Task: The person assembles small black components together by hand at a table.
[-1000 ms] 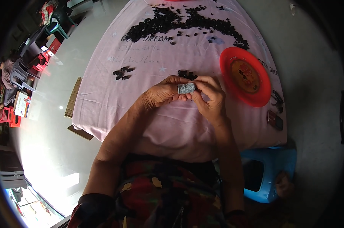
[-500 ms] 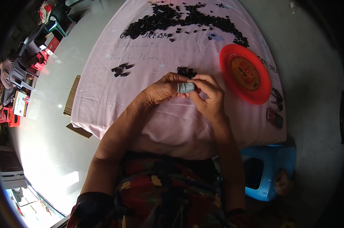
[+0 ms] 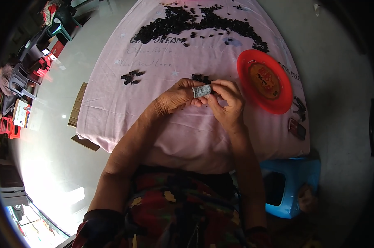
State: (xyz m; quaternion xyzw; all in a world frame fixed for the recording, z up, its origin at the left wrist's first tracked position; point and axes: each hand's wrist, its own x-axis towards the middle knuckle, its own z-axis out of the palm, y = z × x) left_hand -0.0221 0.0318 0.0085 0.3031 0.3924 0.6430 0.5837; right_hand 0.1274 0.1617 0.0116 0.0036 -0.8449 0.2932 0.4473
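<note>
Both of my hands meet over the near half of the pink-clothed table (image 3: 154, 132). My left hand (image 3: 176, 95) is closed, and a grey speckled cloth sleeve (image 3: 202, 91) appears to wrap its thumb. Pressed against that thumb's tip, my right hand (image 3: 228, 99) pinches with its thumb and fingers. Whatever the two hands hold between them is too small and covered to make out. Just beyond the fingertips lies a small cluster of black plastic pieces (image 3: 200, 77), partly hidden by my hands. Another few black pieces (image 3: 132, 77) lie to the left.
A large heap of black pieces (image 3: 174, 22) spreads across the far table. On the right are a red plate (image 3: 244, 68), a dark slim tool (image 3: 299, 106) and a small red-and-dark device (image 3: 296, 129). A blue stool (image 3: 292, 186) stands at lower right; cardboard (image 3: 77, 107) lies left of the table.
My right fingers have shifted slightly at the left thumb's tip, and the grey sleeve has tilted a little upward. The whole view has moved slightly; the pieces on the table look unchanged.
</note>
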